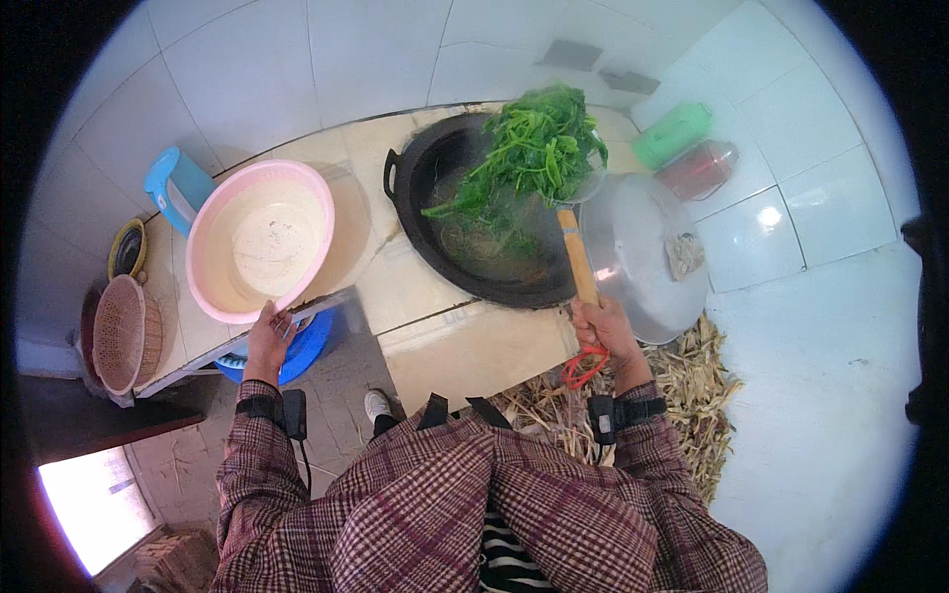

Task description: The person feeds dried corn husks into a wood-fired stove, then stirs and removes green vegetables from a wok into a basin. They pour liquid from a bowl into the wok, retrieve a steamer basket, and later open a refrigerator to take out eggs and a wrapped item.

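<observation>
My right hand grips the wooden handle of a strainer, with a red cord loop hanging at its end. Heaped on the strainer is a pile of wet leafy greens, held above a large black iron wok set in the tiled stove top. Some stems trail down toward the cloudy liquid in the wok. My left hand holds the near rim of a pink plastic basin, which is tilted and has only small bits and a little wetness inside.
A metal wok lid leans right of the wok, near green and red thermos flasks. Left stand a blue pitcher and a woven-look plastic basket. A blue basin sits below the counter. Dry husks lie at right.
</observation>
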`<control>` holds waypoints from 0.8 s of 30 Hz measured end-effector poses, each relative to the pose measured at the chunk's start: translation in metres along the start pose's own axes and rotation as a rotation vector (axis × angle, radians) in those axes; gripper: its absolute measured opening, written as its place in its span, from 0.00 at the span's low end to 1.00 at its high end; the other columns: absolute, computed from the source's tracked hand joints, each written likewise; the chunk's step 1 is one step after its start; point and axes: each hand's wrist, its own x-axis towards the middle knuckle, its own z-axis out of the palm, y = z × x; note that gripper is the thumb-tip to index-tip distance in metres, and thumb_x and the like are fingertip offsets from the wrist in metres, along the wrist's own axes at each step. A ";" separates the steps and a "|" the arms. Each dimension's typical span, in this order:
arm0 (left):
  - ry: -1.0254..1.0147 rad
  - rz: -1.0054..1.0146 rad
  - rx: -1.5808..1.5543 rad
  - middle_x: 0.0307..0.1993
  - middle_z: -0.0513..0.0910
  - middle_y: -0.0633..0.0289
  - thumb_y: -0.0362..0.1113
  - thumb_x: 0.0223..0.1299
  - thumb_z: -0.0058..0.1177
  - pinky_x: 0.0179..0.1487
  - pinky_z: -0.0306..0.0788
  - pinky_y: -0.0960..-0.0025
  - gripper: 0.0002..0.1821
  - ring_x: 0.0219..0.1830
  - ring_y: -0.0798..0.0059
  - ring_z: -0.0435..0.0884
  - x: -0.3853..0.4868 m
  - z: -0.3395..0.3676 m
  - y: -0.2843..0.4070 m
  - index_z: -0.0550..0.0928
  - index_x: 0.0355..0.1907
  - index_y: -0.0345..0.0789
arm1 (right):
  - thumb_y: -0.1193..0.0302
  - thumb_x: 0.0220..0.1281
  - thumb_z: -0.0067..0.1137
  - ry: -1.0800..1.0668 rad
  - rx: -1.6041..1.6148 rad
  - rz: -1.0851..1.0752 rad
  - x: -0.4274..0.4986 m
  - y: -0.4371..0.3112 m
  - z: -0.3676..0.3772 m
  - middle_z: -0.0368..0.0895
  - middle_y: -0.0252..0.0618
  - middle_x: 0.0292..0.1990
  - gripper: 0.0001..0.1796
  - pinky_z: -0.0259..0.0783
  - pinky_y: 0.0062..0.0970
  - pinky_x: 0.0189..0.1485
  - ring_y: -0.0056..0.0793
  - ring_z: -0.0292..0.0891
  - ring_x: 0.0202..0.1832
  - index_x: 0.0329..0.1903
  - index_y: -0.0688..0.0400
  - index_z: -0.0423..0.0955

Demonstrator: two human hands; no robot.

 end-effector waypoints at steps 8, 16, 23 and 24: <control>-0.042 -0.025 0.093 0.32 0.74 0.67 0.45 0.65 0.49 0.44 0.69 0.64 0.11 0.37 0.75 0.74 -0.017 0.013 -0.017 0.75 0.39 0.40 | 0.72 0.59 0.50 0.070 -0.030 -0.040 -0.024 -0.035 0.018 0.64 0.27 0.19 0.05 0.54 0.16 0.14 0.13 0.58 0.15 0.35 0.59 0.66; -0.111 -0.051 0.255 0.33 0.74 0.66 0.49 0.65 0.48 0.44 0.68 0.63 0.14 0.38 0.75 0.73 -0.035 0.022 -0.032 0.75 0.41 0.41 | 0.70 0.60 0.53 0.061 -0.032 -0.081 -0.034 -0.050 0.022 0.63 0.26 0.19 0.07 0.54 0.15 0.14 0.13 0.57 0.15 0.35 0.58 0.66; -0.309 -0.097 1.135 0.11 0.68 0.70 0.48 0.60 0.55 0.16 0.57 0.79 0.16 0.12 0.81 0.66 -0.067 0.038 0.029 0.78 0.30 0.35 | 0.71 0.59 0.52 0.106 -0.117 -0.077 -0.031 -0.041 0.021 0.66 0.28 0.20 0.06 0.54 0.17 0.15 0.14 0.59 0.15 0.33 0.59 0.67; -0.327 0.026 1.219 0.13 0.69 0.68 0.48 0.59 0.56 0.16 0.58 0.75 0.17 0.12 0.80 0.66 -0.070 0.056 0.037 0.76 0.24 0.36 | 0.71 0.59 0.52 0.128 -0.171 -0.083 -0.030 -0.038 0.020 0.66 0.28 0.20 0.06 0.55 0.17 0.15 0.14 0.60 0.15 0.33 0.60 0.68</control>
